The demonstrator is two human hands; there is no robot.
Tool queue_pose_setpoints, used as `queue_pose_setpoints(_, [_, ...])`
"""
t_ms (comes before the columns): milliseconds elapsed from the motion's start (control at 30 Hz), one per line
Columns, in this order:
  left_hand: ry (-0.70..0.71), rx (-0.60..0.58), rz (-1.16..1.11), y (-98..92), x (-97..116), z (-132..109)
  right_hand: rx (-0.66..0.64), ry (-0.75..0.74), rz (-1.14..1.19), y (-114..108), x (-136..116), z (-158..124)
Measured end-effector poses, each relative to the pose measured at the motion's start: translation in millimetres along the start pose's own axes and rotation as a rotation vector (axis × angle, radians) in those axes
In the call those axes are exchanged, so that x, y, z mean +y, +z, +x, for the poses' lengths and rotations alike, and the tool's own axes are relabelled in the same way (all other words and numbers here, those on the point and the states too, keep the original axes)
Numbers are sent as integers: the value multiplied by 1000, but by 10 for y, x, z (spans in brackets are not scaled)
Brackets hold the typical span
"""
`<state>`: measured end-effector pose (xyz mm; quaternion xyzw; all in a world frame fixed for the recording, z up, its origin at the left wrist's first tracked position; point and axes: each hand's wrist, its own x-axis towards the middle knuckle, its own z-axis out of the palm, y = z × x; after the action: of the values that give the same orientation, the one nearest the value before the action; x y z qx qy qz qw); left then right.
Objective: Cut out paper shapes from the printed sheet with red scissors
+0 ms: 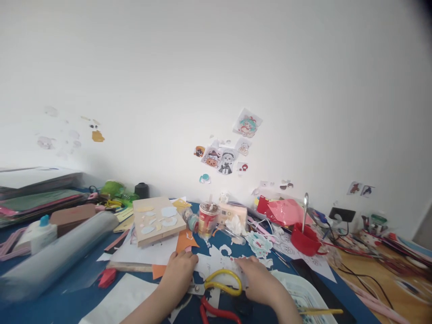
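A piece of white paper with small printed figures and cut edges stretches between my two hands. My left hand is curled closed at its left end. My right hand has its fingers closed on the right end. Just below the paper lies a yellow handle loop beside a metal pivot, partly by my left wrist. A red handle sits beneath it; whether both belong to one pair of scissors I cannot tell. A ring-shaped paper scrap lies beyond the paper.
A wooden board with paper cutouts stands beyond my left hand. A drink cup is behind the paper. At right are a red mug and a pale tray with a brush. A plastic roll lies left.
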<state>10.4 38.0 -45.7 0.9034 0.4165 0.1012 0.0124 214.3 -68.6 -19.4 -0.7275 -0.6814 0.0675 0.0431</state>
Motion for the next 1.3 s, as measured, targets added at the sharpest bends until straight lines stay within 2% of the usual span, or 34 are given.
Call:
queue_pose_setpoints(233, [27,19,20,67,-26,28,0,38,-119,53,-49,50])
queue_pose_setpoints(600, [58,-27,71,13,60,-1,4,39,-194,60,-64,84])
queue_pose_setpoints(867, [77,-69,97,3,90,-4,-18,100,-256,69,-84,150])
queue_pose_setpoints(1067, [80,-72,121,58,91,15,-4,148,-256,67,-154,190])
queue_pose_setpoints(1300, [105,-82,188,93,94,23,-33,104,-196,85,-88,60])
